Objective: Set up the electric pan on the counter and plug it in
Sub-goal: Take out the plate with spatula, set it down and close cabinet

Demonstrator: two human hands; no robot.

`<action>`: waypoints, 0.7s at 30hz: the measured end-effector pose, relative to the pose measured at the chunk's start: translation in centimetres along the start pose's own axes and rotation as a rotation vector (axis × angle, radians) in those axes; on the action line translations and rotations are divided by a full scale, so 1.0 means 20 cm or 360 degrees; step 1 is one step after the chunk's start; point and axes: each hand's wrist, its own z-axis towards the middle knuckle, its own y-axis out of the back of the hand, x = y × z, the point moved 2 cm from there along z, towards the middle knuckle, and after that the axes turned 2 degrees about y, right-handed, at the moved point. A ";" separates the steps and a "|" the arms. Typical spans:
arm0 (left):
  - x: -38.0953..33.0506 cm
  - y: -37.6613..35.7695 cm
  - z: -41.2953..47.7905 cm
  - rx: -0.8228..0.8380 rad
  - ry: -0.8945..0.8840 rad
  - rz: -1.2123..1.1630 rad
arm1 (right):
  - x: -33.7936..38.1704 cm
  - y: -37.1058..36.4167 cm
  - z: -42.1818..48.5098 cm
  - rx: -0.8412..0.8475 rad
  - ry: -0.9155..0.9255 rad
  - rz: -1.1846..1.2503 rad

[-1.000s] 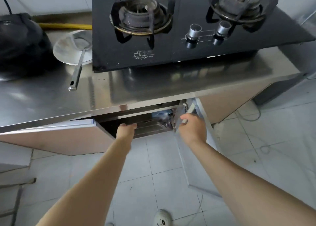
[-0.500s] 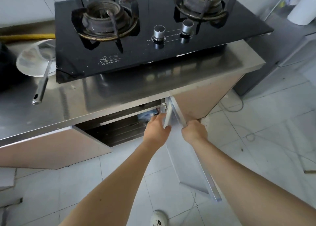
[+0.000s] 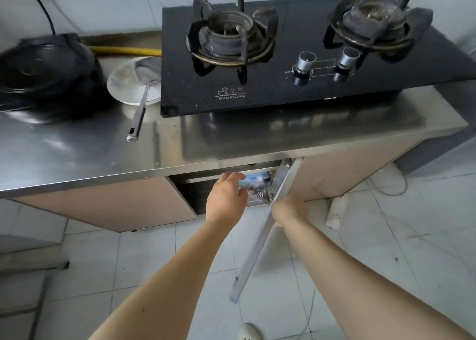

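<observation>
A black round appliance [image 3: 49, 79], blurred, sits at the counter's far left, with a black cord [image 3: 42, 7] rising up the wall behind it. Below the steel counter [image 3: 77, 157] a cabinet door [image 3: 257, 247] stands swung out, seen edge-on. My left hand [image 3: 225, 198] reaches into the dark cabinet opening [image 3: 198, 193], fingers apart, right by some plastic packets [image 3: 257, 186]. My right hand [image 3: 289, 208] holds the door's outer side near its top; its fingers are hidden behind the door.
A black two-burner gas stove [image 3: 283, 82] fills the counter's right half. A steel skimmer [image 3: 136, 87] lies between it and the black appliance, in front of a yellow hose [image 3: 123, 50]. Pale floor tiles lie below, with a cloth [image 3: 334, 211] by the cabinet base.
My left hand has left the door's top edge and moved into the cabinet opening. The right hand stays on the door. My view has swung to the left.
</observation>
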 end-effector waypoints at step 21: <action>0.81 0.75 0.07 -0.0445 0.0114 0.0434 | 0.72 -0.81 -0.04 0.0388 -0.0142 0.1089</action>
